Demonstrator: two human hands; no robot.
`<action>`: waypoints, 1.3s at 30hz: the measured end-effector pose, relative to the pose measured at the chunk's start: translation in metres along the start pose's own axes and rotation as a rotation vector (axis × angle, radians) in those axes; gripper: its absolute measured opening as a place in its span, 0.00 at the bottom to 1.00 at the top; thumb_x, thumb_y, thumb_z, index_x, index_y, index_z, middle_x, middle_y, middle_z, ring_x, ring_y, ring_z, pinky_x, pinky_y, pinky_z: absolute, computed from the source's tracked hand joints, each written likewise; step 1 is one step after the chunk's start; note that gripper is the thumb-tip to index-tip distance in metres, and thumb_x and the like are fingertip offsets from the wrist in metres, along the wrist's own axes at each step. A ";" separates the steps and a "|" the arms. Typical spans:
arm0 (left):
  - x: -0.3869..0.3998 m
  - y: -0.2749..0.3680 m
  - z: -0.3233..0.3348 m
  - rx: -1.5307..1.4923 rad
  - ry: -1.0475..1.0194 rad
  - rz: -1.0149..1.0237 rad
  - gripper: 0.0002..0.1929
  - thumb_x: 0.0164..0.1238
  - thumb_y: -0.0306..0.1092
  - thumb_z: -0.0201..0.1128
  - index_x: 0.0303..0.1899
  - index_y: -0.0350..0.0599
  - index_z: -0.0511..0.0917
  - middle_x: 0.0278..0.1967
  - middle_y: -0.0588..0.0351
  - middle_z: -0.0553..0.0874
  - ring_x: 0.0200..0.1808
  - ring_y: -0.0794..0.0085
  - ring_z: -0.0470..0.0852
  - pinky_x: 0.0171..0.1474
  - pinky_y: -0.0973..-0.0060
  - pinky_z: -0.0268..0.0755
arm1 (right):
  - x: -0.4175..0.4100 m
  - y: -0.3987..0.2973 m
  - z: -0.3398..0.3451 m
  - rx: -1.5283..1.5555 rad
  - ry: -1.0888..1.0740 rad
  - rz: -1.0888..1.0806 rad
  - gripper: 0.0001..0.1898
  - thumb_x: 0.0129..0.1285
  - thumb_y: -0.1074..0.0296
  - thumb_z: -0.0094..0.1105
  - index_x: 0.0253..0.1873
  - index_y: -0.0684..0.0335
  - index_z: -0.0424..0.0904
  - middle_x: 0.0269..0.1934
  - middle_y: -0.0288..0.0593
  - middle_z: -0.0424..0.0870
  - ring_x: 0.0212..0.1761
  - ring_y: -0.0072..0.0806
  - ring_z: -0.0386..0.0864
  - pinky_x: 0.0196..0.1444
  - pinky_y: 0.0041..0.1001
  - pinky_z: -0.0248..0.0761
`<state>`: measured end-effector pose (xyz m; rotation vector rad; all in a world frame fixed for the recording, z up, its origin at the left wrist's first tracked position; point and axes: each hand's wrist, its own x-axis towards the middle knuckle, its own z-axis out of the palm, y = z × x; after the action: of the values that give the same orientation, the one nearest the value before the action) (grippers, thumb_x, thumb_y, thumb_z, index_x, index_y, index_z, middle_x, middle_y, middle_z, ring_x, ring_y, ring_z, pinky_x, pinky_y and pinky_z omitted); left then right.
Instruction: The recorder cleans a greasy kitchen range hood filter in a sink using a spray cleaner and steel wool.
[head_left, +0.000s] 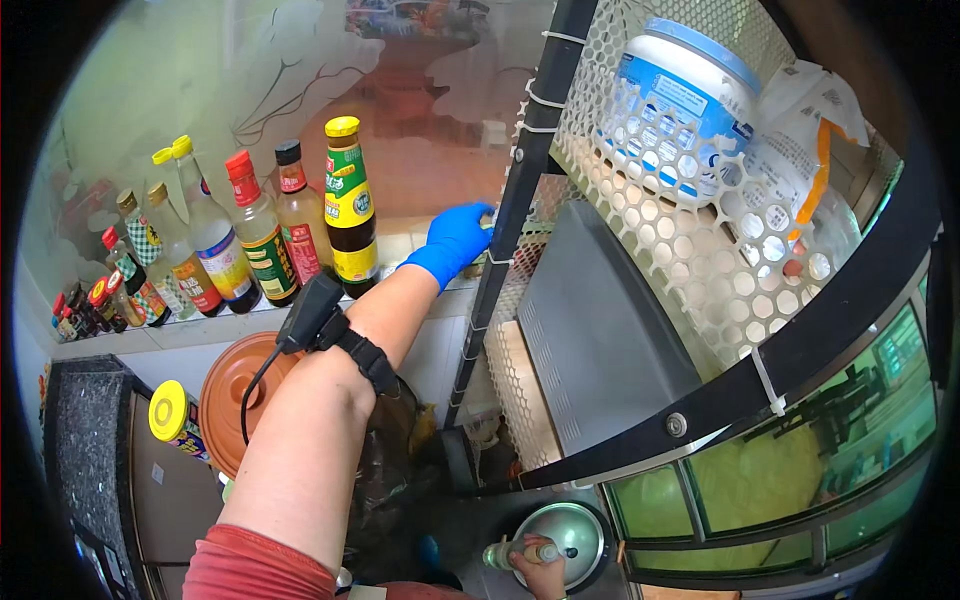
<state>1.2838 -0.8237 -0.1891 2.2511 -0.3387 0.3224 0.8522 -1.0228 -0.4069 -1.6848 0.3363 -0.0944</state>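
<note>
My left hand (459, 234), in a blue glove, reaches over the wall ledge (442, 304) to the black rack post (529, 150). Its fingertips are partly hidden at the post, so whether they grip anything is unclear. Left of it stands a full sauce bottle (350, 210) with a yellow cap, nearest in a row of several bottles. A black device (311, 311) is strapped to my left forearm. Low at the bottom edge, my bare right hand (541, 571) grips a glass bottle (499, 555), tilted above a round metal lid (581, 525) with a black knob.
A brown lidded crock (244, 397) and a yellow-lidded canister (171, 412) sit below the ledge. At right, the mesh-sided rack holds a blue-and-white tub (679, 112), a plastic packet (795, 142) and a grey appliance (600, 337). Its curved black frame (720, 409) crosses the right side.
</note>
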 end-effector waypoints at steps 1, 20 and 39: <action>0.002 0.000 0.001 0.058 -0.011 -0.020 0.20 0.54 0.44 0.57 0.50 0.52 0.72 0.43 0.48 0.79 0.45 0.57 0.76 0.48 0.67 0.68 | -0.002 0.005 -0.002 0.051 0.014 0.073 0.17 0.38 0.76 0.69 0.35 0.64 0.70 0.40 0.45 0.76 0.43 0.30 0.74 0.46 0.27 0.68; -0.023 0.007 -0.019 -0.919 0.292 -0.086 0.12 0.60 0.35 0.54 0.44 0.43 0.76 0.36 0.59 0.81 0.40 0.78 0.77 0.45 0.82 0.65 | 0.017 -0.029 0.008 -0.164 -0.120 -0.192 0.16 0.41 0.75 0.68 0.35 0.64 0.71 0.40 0.46 0.76 0.44 0.34 0.75 0.45 0.28 0.68; -0.472 0.003 -0.188 -0.129 0.042 -0.019 0.09 0.55 0.24 0.54 0.39 0.40 0.78 0.32 0.53 0.81 0.33 0.64 0.79 0.37 0.73 0.70 | 0.185 -0.321 0.216 0.088 0.195 -0.776 0.16 0.45 0.70 0.63 0.39 0.67 0.69 0.30 0.46 0.78 0.33 0.34 0.77 0.38 0.29 0.69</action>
<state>0.8210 -0.6176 -0.2277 2.1169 -0.3066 0.3278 1.1370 -0.8339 -0.1479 -1.6375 -0.1942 -0.8368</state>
